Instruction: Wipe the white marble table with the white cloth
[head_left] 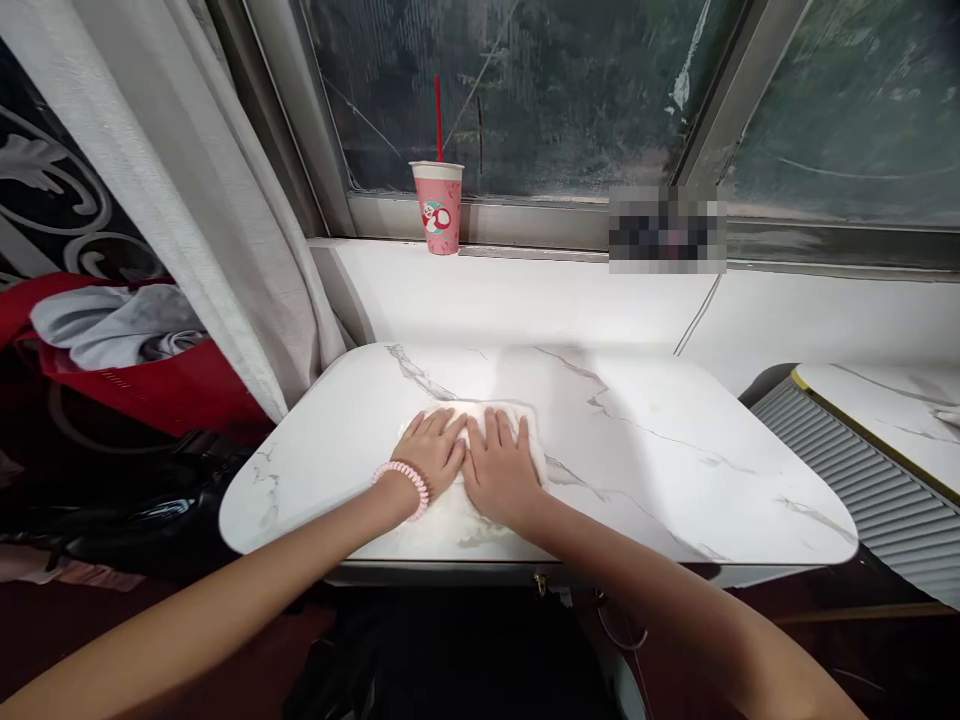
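Note:
A cream-white cloth point(529, 420) lies flat on the white marble-patterned table point(300, 470), near the middle of its front half. My left hand point(435, 448) presses on the left part of the cloth, palm down with fingers stretched out; a pink coil band point(409, 470) circles that wrist. Beside it, my right hand point(501, 470) rests flat on the cloth with its fingers spread. The two thumbs nearly meet. Much of the cloth is hidden under both hands.
A pink paper cup point(441, 215) with a red straw stands on the window ledge. Farther right on the ledge is a blurred-out patch point(667, 232). A pale curtain point(217, 200) hangs at left, by a red bag point(150, 385) of clothes. Another marble-topped surface point(885, 400) stands right.

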